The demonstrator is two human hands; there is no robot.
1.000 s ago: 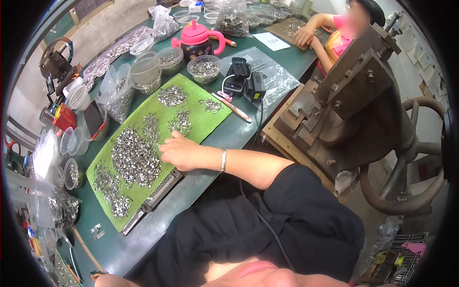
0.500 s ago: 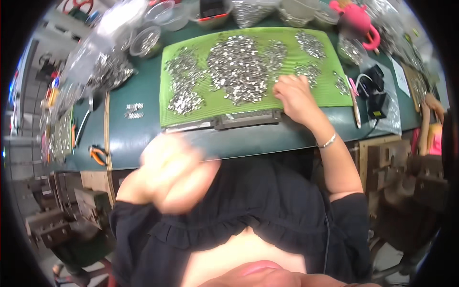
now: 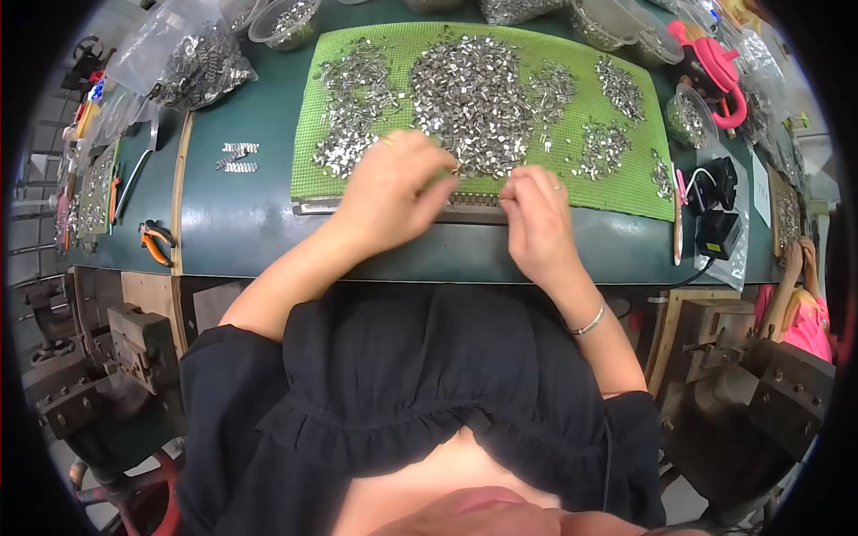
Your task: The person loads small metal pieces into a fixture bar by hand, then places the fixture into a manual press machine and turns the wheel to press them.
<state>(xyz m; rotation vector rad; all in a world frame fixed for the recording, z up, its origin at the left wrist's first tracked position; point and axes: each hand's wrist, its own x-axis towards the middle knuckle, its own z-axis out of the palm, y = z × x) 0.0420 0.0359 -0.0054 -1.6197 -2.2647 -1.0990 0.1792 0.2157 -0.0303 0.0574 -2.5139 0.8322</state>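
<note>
A ribbed green mat (image 3: 416, 34) carries several heaps of small shiny metal pieces, with the largest heap (image 3: 469, 98) in the middle. Along the mat's front edge lies a long narrow metal fixture (image 3: 474, 202) with a row of fine teeth or slots. My left hand (image 3: 393, 189) is over the fixture's left part, thumb and forefinger pinched at the big heap's lower edge; what they hold is too small to name. My right hand (image 3: 538, 219) is at the fixture's right part, fingertips pressed together beside it. Whatever sits between those fingertips is hidden.
On the dark green table left of the mat lie a few linked metal strips (image 3: 239, 157) and orange-handled pliers (image 3: 156, 243). A plastic bag of metal parts (image 3: 204, 67) stands behind. At right are black power adapters (image 3: 718, 234), a tub (image 3: 688, 116) and a pink container (image 3: 710, 61).
My left hand has swung from in front of the table up to the fixture. My right hand has drawn back from the heaps to the fixture. The view has shifted.
</note>
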